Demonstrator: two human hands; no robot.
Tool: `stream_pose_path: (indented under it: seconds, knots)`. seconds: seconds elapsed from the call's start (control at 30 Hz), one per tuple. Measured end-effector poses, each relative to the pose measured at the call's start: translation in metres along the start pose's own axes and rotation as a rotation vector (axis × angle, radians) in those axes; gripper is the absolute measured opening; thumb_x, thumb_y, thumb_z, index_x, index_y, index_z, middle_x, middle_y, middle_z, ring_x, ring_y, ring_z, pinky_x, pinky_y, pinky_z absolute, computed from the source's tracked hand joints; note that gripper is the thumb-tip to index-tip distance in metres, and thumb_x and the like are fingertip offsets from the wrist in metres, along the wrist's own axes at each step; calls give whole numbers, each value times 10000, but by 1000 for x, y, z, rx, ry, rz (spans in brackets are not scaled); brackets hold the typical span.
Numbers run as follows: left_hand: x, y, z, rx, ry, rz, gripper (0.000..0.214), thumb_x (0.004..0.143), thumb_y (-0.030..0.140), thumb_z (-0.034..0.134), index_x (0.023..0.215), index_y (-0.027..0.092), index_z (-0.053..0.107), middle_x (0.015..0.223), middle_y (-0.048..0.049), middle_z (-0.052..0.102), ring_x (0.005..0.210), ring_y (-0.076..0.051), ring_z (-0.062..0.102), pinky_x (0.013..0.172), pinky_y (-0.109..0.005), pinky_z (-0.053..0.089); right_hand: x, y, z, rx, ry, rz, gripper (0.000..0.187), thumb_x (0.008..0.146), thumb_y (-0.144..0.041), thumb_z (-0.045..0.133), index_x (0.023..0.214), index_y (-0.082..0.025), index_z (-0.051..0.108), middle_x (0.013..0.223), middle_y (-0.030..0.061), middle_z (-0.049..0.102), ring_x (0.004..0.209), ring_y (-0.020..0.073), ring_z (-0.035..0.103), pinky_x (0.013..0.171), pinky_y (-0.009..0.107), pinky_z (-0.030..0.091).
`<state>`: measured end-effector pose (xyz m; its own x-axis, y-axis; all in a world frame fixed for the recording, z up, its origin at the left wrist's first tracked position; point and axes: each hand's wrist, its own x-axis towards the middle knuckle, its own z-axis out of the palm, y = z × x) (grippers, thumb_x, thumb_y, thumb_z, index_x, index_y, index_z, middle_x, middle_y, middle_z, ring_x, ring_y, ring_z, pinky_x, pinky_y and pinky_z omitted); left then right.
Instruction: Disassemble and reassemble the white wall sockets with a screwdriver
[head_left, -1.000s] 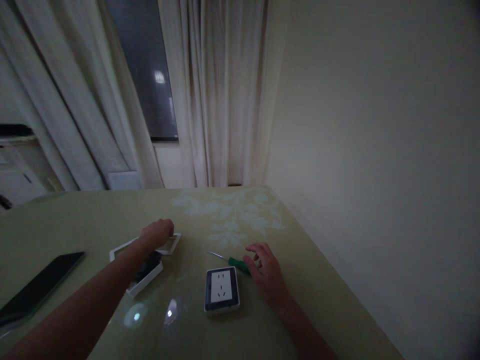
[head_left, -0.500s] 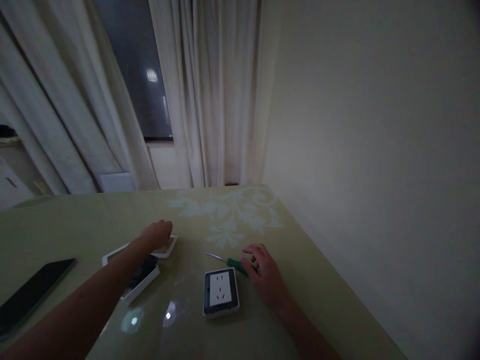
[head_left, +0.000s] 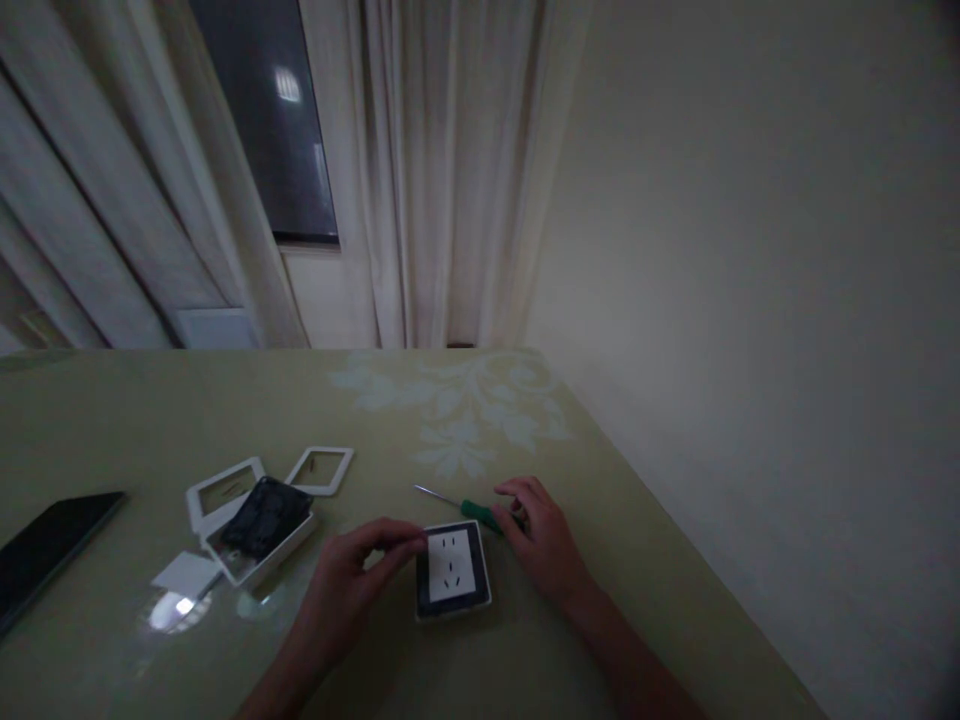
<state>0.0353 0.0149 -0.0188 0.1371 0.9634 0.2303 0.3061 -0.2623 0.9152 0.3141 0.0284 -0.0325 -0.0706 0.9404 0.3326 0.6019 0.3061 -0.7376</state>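
A wall socket (head_left: 452, 566) with a white face and a dark surround lies in its white box on the table. At its upper left corner is my left hand (head_left: 352, 580), thumb and forefinger pinched together; whatever sits between the tips is too small to make out. Just right of the socket, my right hand (head_left: 544, 540) curls loosely around the handle end of a screwdriver (head_left: 478, 514) with a green grip. Its metal shaft points left, behind the socket.
Left of my hands, a second white box (head_left: 279, 560) holds a dark socket body (head_left: 268, 515), tilted. Around it lie a white frame (head_left: 196, 500), another frame (head_left: 349, 462) with a small screw inside, and a white plate (head_left: 186, 575). A dark phone-like slab (head_left: 56, 545) is far left; a wall (head_left: 735, 330) stands right.
My left hand has come back from the white frame at the left to the socket's upper left corner. My right hand stays by the screwdriver handle. The view has shifted slightly.
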Motion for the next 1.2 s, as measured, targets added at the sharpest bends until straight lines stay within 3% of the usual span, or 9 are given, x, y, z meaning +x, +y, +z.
stream_pose_path:
  seconds: [0.2, 0.6, 0.87, 1.2]
  knots:
    - [4, -8, 0, -67, -98, -14, 120, 882, 364, 782, 850, 295, 875, 852, -25, 867, 806, -231, 816, 752, -307, 632, 0, 3, -1, -7, -21, 12, 252, 1031, -379, 631, 1188, -222, 749, 1160, 102, 710, 939, 227, 691, 874, 374, 605]
    - [-2, -19, -5, 89, -149, 325, 183, 1052, 254, 669, 1027, 318, 839, 925, -20, 848, 842, -184, 794, 745, -248, 618, 0, 6, -5, -16, -59, 51, 271, 1037, -429, 647, 1205, -246, 755, 1127, 89, 715, 888, 232, 684, 863, 384, 591]
    - [-10, -24, 0, 324, -191, 532, 282, 1118, 182, 511, 1110, 265, 780, 990, -65, 810, 881, -209, 718, 767, -308, 582, 0, 4, -7, -18, -66, 44, 266, 1034, -416, 646, 1202, -240, 754, 1126, 92, 713, 905, 236, 682, 857, 379, 585]
    - [-7, -1, -11, 577, -215, 689, 276, 1128, 168, 456, 1129, 239, 723, 971, -57, 800, 843, -223, 734, 742, -346, 614, 0, 2, -7, -19, -61, 41, 254, 1026, -406, 655, 1188, -238, 753, 1114, 93, 719, 931, 242, 688, 870, 385, 589]
